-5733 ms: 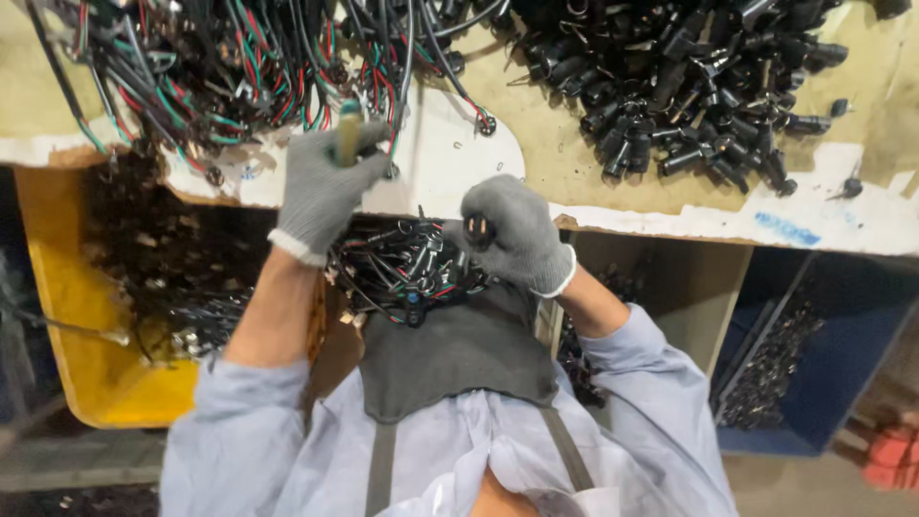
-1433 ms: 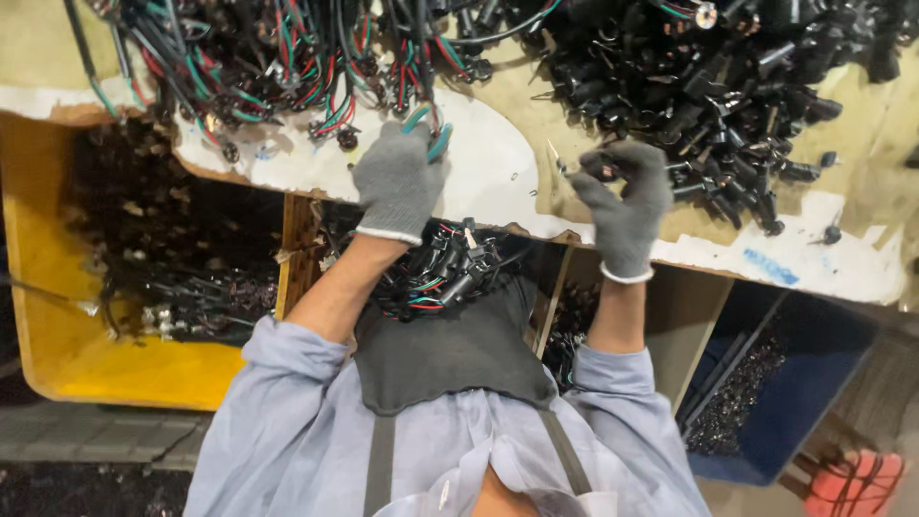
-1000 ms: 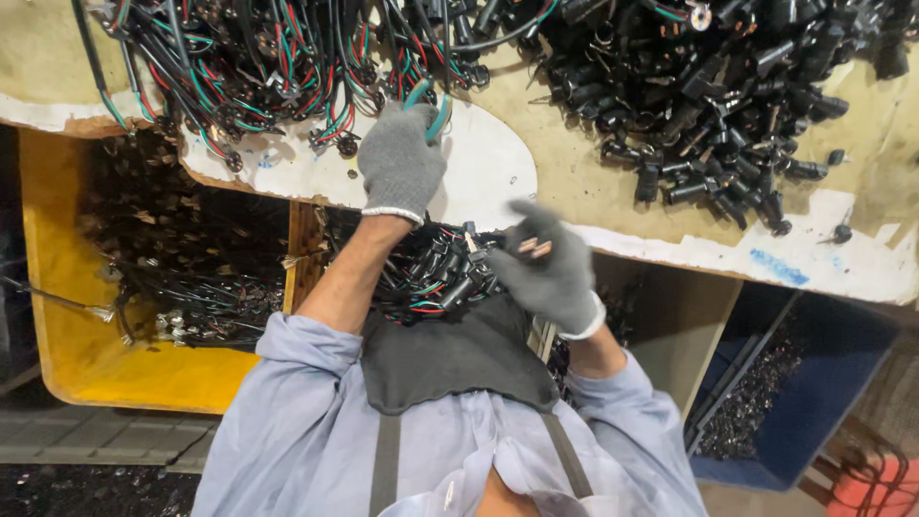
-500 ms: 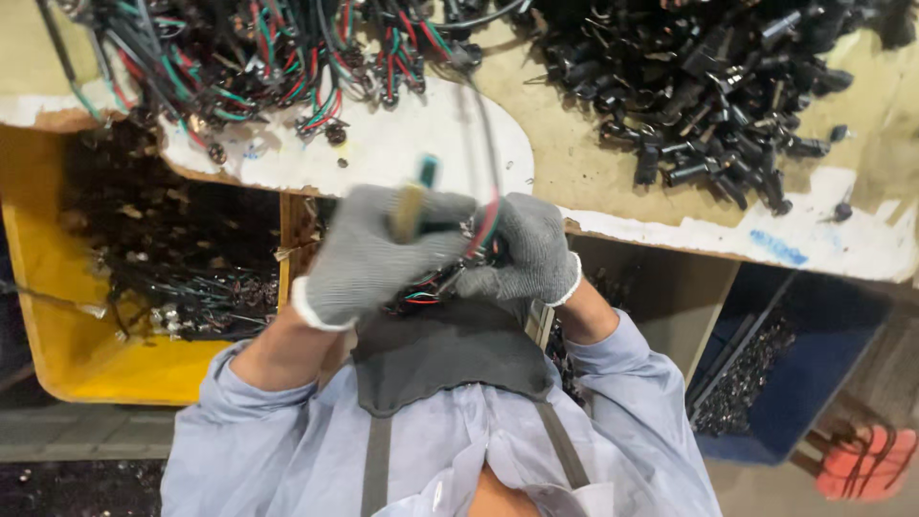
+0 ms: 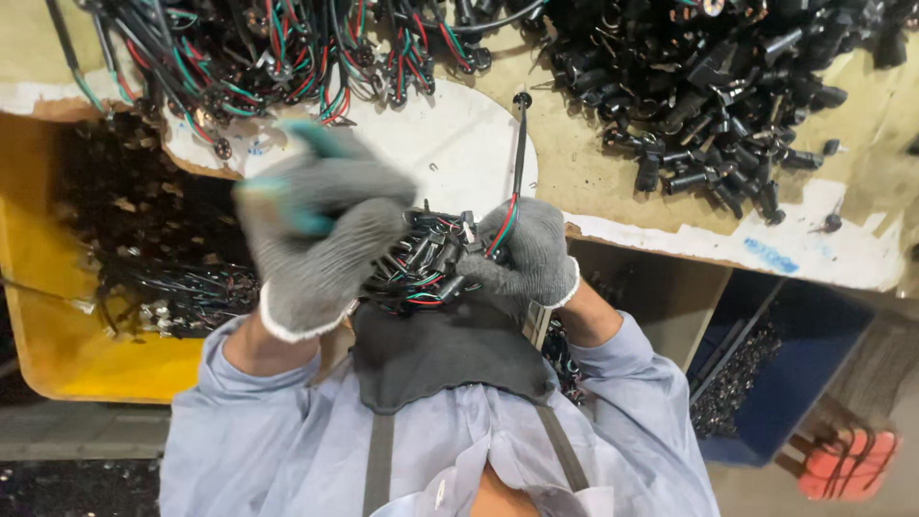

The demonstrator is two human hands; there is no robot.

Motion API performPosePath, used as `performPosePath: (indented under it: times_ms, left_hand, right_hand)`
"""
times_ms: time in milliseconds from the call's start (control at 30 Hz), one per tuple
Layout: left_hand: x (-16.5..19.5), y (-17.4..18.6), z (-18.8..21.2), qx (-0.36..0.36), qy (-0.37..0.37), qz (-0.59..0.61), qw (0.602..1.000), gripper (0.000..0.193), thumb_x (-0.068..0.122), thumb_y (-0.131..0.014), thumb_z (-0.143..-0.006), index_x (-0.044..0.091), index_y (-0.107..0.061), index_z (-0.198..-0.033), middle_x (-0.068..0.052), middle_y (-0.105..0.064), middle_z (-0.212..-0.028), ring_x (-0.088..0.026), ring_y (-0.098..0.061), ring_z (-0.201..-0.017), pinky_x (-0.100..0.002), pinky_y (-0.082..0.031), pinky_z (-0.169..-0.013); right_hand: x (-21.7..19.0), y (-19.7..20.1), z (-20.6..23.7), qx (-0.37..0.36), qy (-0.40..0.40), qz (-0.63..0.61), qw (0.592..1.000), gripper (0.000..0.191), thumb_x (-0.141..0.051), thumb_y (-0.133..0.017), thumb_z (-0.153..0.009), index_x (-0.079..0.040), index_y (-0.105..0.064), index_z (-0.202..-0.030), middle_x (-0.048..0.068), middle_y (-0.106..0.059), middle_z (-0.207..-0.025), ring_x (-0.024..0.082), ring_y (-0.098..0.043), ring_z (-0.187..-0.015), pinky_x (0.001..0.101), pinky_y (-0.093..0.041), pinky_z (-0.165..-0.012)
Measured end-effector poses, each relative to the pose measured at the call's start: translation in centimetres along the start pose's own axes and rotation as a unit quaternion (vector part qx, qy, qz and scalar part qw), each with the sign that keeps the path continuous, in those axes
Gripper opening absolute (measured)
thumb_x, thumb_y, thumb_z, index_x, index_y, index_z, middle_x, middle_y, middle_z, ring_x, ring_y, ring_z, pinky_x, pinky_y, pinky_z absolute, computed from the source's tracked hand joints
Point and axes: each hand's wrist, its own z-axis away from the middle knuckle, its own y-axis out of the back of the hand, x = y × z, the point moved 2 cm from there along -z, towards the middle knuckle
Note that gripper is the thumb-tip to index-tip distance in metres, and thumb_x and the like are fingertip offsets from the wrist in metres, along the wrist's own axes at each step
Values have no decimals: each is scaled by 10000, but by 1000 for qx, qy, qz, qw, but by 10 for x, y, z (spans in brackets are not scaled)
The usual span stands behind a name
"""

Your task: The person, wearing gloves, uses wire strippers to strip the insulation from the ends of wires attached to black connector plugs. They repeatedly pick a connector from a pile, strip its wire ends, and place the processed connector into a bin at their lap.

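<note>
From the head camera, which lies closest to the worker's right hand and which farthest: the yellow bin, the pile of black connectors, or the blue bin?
From the right hand:
1. Pile of black connectors, on the bench up and to its right.
2. Blue bin, lower right under the bench.
3. Yellow bin, far across on the left side.

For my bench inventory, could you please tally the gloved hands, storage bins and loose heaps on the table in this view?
Grey-gloved hands: 2 (left hand, right hand)
Bins: 2 (yellow bin, blue bin)
Table heaps: 2 (wired connector heap, black connector heap)
Total: 6
</note>
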Motion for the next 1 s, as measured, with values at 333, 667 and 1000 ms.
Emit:
performPosePath:
  times_ms: [333,667,1000]
  left_hand:
    - [-54,-22,21,-164,45,-212,962,143,206,-833,-774,99,-756,-830,-143,-677,-759,-309,-682,-686,-404,-518,-628]
    - [-33,15,33,132,-64,3,989,153,229,-810,-794,97,-766,-858,-132,-674,-772,-295,-676,-690,-404,-521,-635]
    - [-46,-12,43,-148,-115,11,982,162,247,-798,-835,94,-774,-883,-96,-692,-789,-255,-687,-695,-392,-535,-649]
  right_hand:
    - [-15,7,-8,-43,7,-83,996,650,-632,-780,-730,-70,-687,-1043,67,-592,-739,284,-605,-654,395,-464,-638]
    - [-4,3,10,47,-4,27,998,411,-428,-867,-864,-88,-641,-904,74,-609,-704,285,-609,-629,415,-462,-598]
    - [-13,0,0,-168,2,171,971,334,-442,-801,-701,-155,-669,-810,114,-601,-646,375,-595,-641,499,-428,-581]
